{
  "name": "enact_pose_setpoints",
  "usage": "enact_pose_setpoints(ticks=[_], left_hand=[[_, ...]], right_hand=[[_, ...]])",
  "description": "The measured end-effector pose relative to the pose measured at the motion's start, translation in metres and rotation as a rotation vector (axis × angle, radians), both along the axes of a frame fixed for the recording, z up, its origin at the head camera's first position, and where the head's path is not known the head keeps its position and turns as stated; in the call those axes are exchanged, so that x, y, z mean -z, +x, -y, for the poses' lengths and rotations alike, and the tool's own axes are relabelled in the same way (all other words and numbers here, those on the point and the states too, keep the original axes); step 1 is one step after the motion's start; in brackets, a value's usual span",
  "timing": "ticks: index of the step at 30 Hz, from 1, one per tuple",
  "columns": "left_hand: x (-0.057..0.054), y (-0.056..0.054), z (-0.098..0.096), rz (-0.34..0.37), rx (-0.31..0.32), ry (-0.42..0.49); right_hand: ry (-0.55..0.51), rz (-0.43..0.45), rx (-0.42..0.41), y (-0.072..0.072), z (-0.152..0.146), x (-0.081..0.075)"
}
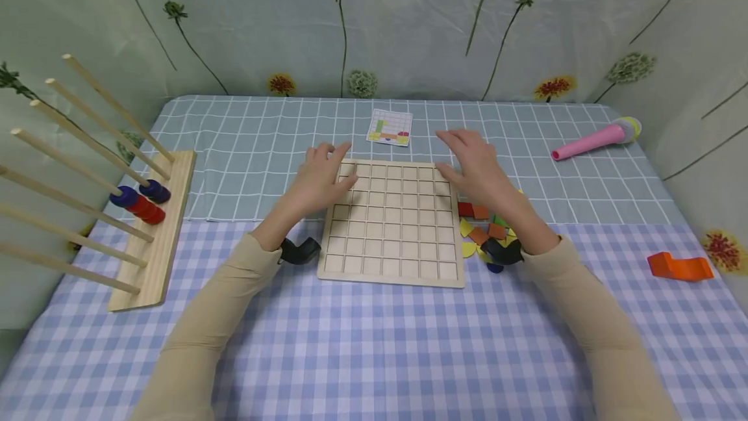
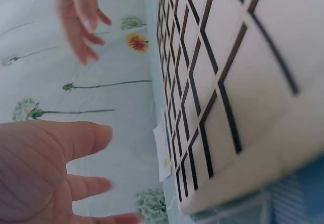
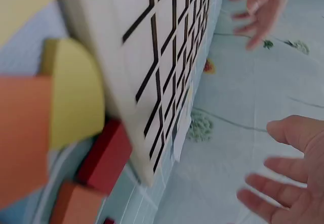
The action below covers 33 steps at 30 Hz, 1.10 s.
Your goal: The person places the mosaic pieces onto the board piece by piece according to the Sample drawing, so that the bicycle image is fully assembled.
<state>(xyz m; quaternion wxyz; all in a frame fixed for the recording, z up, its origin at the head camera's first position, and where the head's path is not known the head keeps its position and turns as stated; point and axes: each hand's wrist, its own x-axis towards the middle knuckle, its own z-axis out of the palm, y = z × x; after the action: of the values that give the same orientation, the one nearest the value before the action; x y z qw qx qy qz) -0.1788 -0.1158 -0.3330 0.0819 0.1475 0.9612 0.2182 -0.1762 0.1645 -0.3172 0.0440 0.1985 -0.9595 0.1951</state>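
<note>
1 wooden board [image 1: 393,223] lies flat at the middle of the table, directly in front of the person, its recessed grid facing up with no piece in any visible cell. This central position appears chosen to keep the grid within equal reach of 2 hands. The left hand [image 1: 318,177] is poised above the far left corner, and the right hand [image 1: 474,164] is at the far right corner. Fingers are spread on each, thumbs apart from the other fingers, pinching nothing; the wrist views show clear space between each palm and the board. Coloured pieces [image 1: 478,235] in red, orange, yellow, green and blue lie loosely just beside the right edge, partly under the right forearm, presumably for short reach. Beyond the far edge, a card [image 1: 390,127] lies flat, probably placed there to be visible over the board. It carries a printed grid with coloured shapes; any lettering is too small to read. No brand or label is legible elsewhere. Farther out, at left, a peg stand [image 1: 169,213] holds red and blue rings [image 1: 146,210] threaded on 2 pegs, which keep them from rolling. At right lie a pink toy microphone [image 1: 590,140] and a curved orange block [image 1: 680,267], apparently set aside.
</note>
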Motion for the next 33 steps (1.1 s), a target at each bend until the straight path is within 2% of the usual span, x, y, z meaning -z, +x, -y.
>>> enact_pose_setpoints(ticks=[4,7,13,16,25,33], left_hand=[[0.002,0.007,0.012,0.036,0.031,0.064],[0.002,0.012,0.018,0.062,0.053,0.059],[0.006,0.022,0.028,0.136,0.111,0.053],[0.009,0.028,0.034,0.149,0.131,0.07],[0.018,0.036,0.047,0.16,0.118,0.121],[0.023,0.042,0.048,0.176,0.084,0.188]], right_hand=[[-0.035,-0.074,-0.016,0.005,-0.01,0.004],[-0.06,-0.096,0.002,0.01,-0.017,0.005],[-0.067,-0.052,0.085,0.023,-0.034,0.006],[-0.072,-0.033,0.117,0.03,-0.043,0.007],[-0.049,-0.016,0.17,0.04,-0.072,0.011],[0.009,0.12,0.24,0.042,-0.086,0.017]])
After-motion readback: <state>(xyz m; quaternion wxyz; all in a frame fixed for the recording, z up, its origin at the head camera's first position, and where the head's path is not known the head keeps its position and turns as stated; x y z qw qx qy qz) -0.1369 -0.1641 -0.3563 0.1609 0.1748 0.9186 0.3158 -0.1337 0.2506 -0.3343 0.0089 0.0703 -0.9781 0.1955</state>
